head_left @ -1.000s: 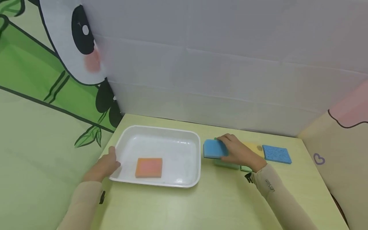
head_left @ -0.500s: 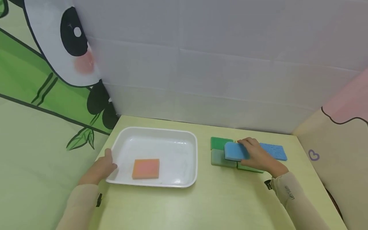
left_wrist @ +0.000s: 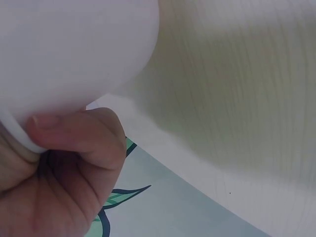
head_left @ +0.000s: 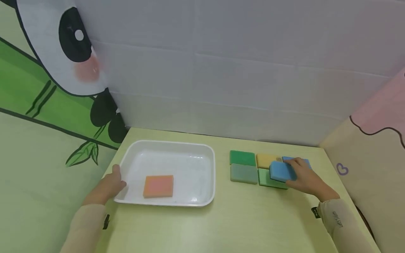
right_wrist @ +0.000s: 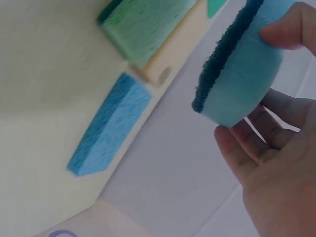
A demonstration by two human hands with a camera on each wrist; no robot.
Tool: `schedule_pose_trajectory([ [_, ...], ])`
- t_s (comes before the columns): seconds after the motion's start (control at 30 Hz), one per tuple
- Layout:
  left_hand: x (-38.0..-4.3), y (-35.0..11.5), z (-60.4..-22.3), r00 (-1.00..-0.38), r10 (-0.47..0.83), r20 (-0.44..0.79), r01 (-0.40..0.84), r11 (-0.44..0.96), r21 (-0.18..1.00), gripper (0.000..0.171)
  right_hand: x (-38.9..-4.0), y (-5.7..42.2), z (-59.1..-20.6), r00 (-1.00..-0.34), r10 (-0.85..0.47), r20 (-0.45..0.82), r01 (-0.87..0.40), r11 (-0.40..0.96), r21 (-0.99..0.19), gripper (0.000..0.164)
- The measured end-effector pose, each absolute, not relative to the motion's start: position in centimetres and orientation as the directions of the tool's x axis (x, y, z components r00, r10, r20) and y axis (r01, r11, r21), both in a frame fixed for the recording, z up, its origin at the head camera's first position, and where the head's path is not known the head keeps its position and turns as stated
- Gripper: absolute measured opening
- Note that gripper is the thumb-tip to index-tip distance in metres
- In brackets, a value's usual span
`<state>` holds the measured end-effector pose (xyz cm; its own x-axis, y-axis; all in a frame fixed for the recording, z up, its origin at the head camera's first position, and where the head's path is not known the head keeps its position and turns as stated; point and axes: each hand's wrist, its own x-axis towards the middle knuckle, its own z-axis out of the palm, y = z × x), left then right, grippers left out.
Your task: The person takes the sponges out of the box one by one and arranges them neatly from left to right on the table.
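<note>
My right hand grips a light blue sponge between thumb and fingers, held above the table's right side. A dark scouring layer shows on that sponge in the right wrist view. Below and beside it lie a light green sponge, a yellow sponge and a speckled blue sponge, partly covered by the hand in the head view. At the left, my left hand pinches the rim of a white tray. An orange-pink sponge lies inside the tray.
A dark green sponge and a grey-green sponge lie at the left end of the sponge group. The pale yellow table meets a white back wall and printed side walls.
My right hand has carried the light blue sponge rightward, from near the tray to over the right end of the sponge group. The left hand still holds the tray rim.
</note>
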<state>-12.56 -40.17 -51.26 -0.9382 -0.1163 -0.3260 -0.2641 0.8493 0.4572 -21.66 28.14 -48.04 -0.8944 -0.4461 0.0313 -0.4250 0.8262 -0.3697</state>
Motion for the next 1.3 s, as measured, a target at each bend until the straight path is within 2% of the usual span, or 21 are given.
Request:
schedule_pose_trajectory([
  [0.53,-12.4,-39.7,-50.9,-0.945,-0.11,-0.309,-0.254,0.841,0.478,0.054,-22.0,34.9,-52.0,-0.905,-0.416,0.095,-0.421,0.833,-0.36,0.069],
  [0.97,-12.3,-39.2,-50.8,-0.95,-0.1,-0.296,-0.233,0.857,0.46,0.052,-23.3,37.4,-54.2,-0.931,-0.361,0.049,-0.352,0.855,-0.382,0.067],
  [1.3,-12.6,-38.7,-50.6,-0.937,-0.129,-0.324,-0.277,0.842,0.464,0.055,-24.8,38.2,-55.8,-0.927,-0.373,0.033,-0.355,0.848,-0.394,0.067],
])
